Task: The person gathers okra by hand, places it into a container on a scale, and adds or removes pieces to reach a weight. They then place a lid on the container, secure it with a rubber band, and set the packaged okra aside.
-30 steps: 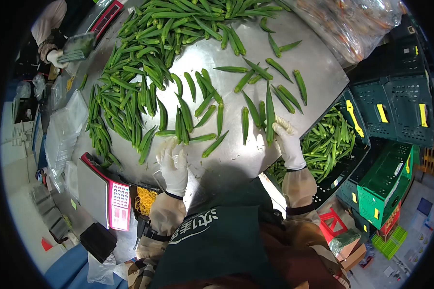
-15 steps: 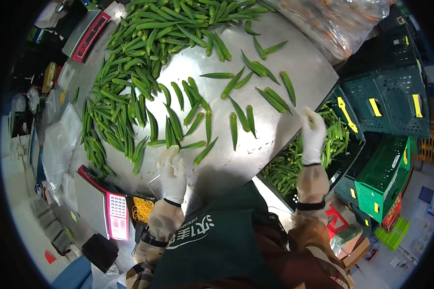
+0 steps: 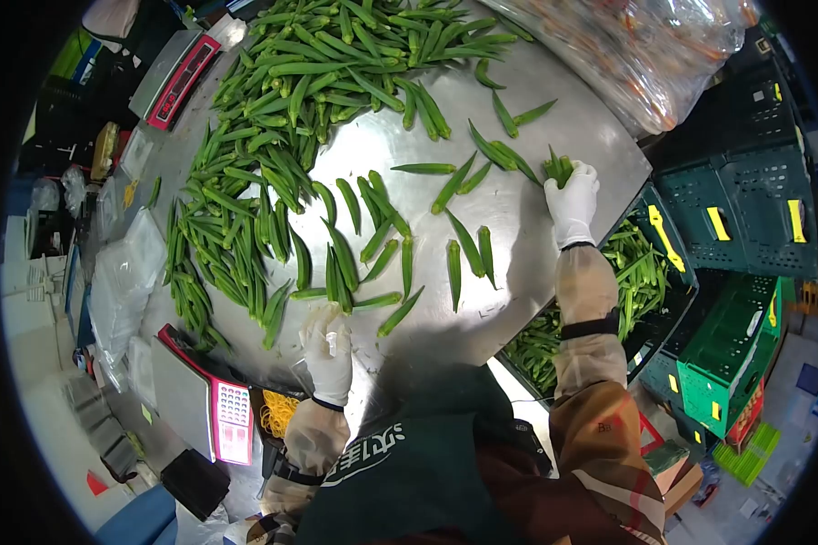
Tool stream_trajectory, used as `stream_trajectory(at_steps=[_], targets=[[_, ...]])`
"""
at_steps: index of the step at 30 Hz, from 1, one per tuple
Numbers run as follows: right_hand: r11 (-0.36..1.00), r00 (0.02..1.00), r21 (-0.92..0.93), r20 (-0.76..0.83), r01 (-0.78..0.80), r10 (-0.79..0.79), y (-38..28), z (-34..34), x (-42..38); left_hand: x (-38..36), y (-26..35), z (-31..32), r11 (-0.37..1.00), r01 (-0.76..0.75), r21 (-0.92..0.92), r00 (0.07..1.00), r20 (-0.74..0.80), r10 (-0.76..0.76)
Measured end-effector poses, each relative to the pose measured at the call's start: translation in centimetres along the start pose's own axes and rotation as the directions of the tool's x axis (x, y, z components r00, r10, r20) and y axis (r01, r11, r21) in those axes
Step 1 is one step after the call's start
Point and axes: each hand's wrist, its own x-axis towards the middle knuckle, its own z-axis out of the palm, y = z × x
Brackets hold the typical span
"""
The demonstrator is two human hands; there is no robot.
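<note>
My right hand (image 3: 573,202), in a white glove, is closed around a few okra pods (image 3: 557,167) near the right side of the metal table (image 3: 518,300). Their ends stick out beyond the fingers. My left hand (image 3: 327,359), also gloved, is at the near table edge with loosely curled fingers; I see nothing held in it. Just beyond its fingertips lie loose okra pods (image 3: 338,272). More single pods (image 3: 465,243) are scattered between the hands. A large okra heap (image 3: 273,118) covers the far and left parts of the table.
A crate of okra (image 3: 634,263) stands below the table's right edge, beside dark crates (image 3: 727,200) and a green crate (image 3: 732,350). Two red-edged scales (image 3: 232,413) are on the left, with plastic bags (image 3: 127,272) and yellow rubber bands (image 3: 280,413). A clear plastic bag (image 3: 627,54) lies far right.
My right hand has moved from above the okra crate onto the table and taken hold of pods that lay there. The left hand stays almost in place. The view has shifted slightly.
</note>
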Motion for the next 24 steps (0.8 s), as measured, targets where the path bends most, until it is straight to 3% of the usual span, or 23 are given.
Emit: stream_trajectory(at_steps=[3, 7, 8, 11, 13, 15, 17, 19, 20, 21, 23, 24], targets=[[0.988, 0.934, -0.110, 0.330, -0.109, 0.139, 0.0, 0.9, 1.2, 0.5, 0.3, 0.4, 0.999, 0.024, -0.038, 1.000, -0.003, -0.024], [0.971, 0.954, 0.148, 0.264, -0.187, 0.144, -2.4, -0.3, 3.3, 1.1, -0.1, 0.8, 0.999, -0.007, -0.038, 1.000, -0.010, 0.007], [0.960, 0.984, 0.262, 0.167, -0.099, 0.056, -3.3, 0.2, 3.6, 1.2, -0.3, 0.9, 0.999, -0.017, -0.042, 1.000, -0.010, 0.016], [0.938, 0.966, 0.344, 0.223, 0.047, -0.130, -6.6, 2.5, 4.0, 1.5, -0.3, 1.0, 0.998, 0.010, -0.062, 1.000, -0.006, -0.010], [0.949, 0.913, 0.223, 0.292, 0.223, -0.284, -8.4, 4.6, 3.8, 1.9, -0.3, 1.1, 0.997, -0.003, -0.073, 1.000, -0.013, 0.002], [0.905, 0.859, -0.078, 0.358, 0.419, -0.367, -9.9, 6.9, 3.4, 2.2, -0.3, 0.9, 0.998, -0.010, -0.057, 1.000, -0.016, 0.009], [0.944, 0.829, -0.033, 0.489, 0.330, -0.272, -10.6, 6.0, 3.8, 2.6, -0.2, 0.6, 1.000, -0.016, -0.015, 1.000, -0.014, 0.015], [0.913, 0.873, 0.358, 0.360, 0.197, -0.330, -9.2, 5.4, 5.0, 3.1, -0.6, 0.2, 0.998, -0.019, -0.057, 0.999, -0.046, 0.017], [0.805, 0.895, 0.593, 0.370, -0.022, -0.248, -10.5, 1.7, 5.1, 3.4, -0.7, 0.1, 0.997, -0.022, -0.080, 0.998, -0.063, 0.016], [0.895, 0.929, 0.436, 0.287, 0.092, -0.235, -8.8, 2.1, 6.6, 4.1, -0.4, 0.1, 0.997, -0.026, -0.073, 0.998, -0.058, 0.022], [0.974, 0.930, 0.213, 0.338, 0.076, -0.146, -8.3, -0.1, 7.5, 6.8, 1.1, -0.1, 0.997, -0.045, -0.061, 0.998, -0.048, 0.042], [0.967, 0.904, 0.205, 0.368, 0.151, -0.219, -7.8, 0.4, 7.4, 8.6, 2.4, 0.1, 0.996, -0.078, -0.042, 0.997, -0.016, 0.077]])
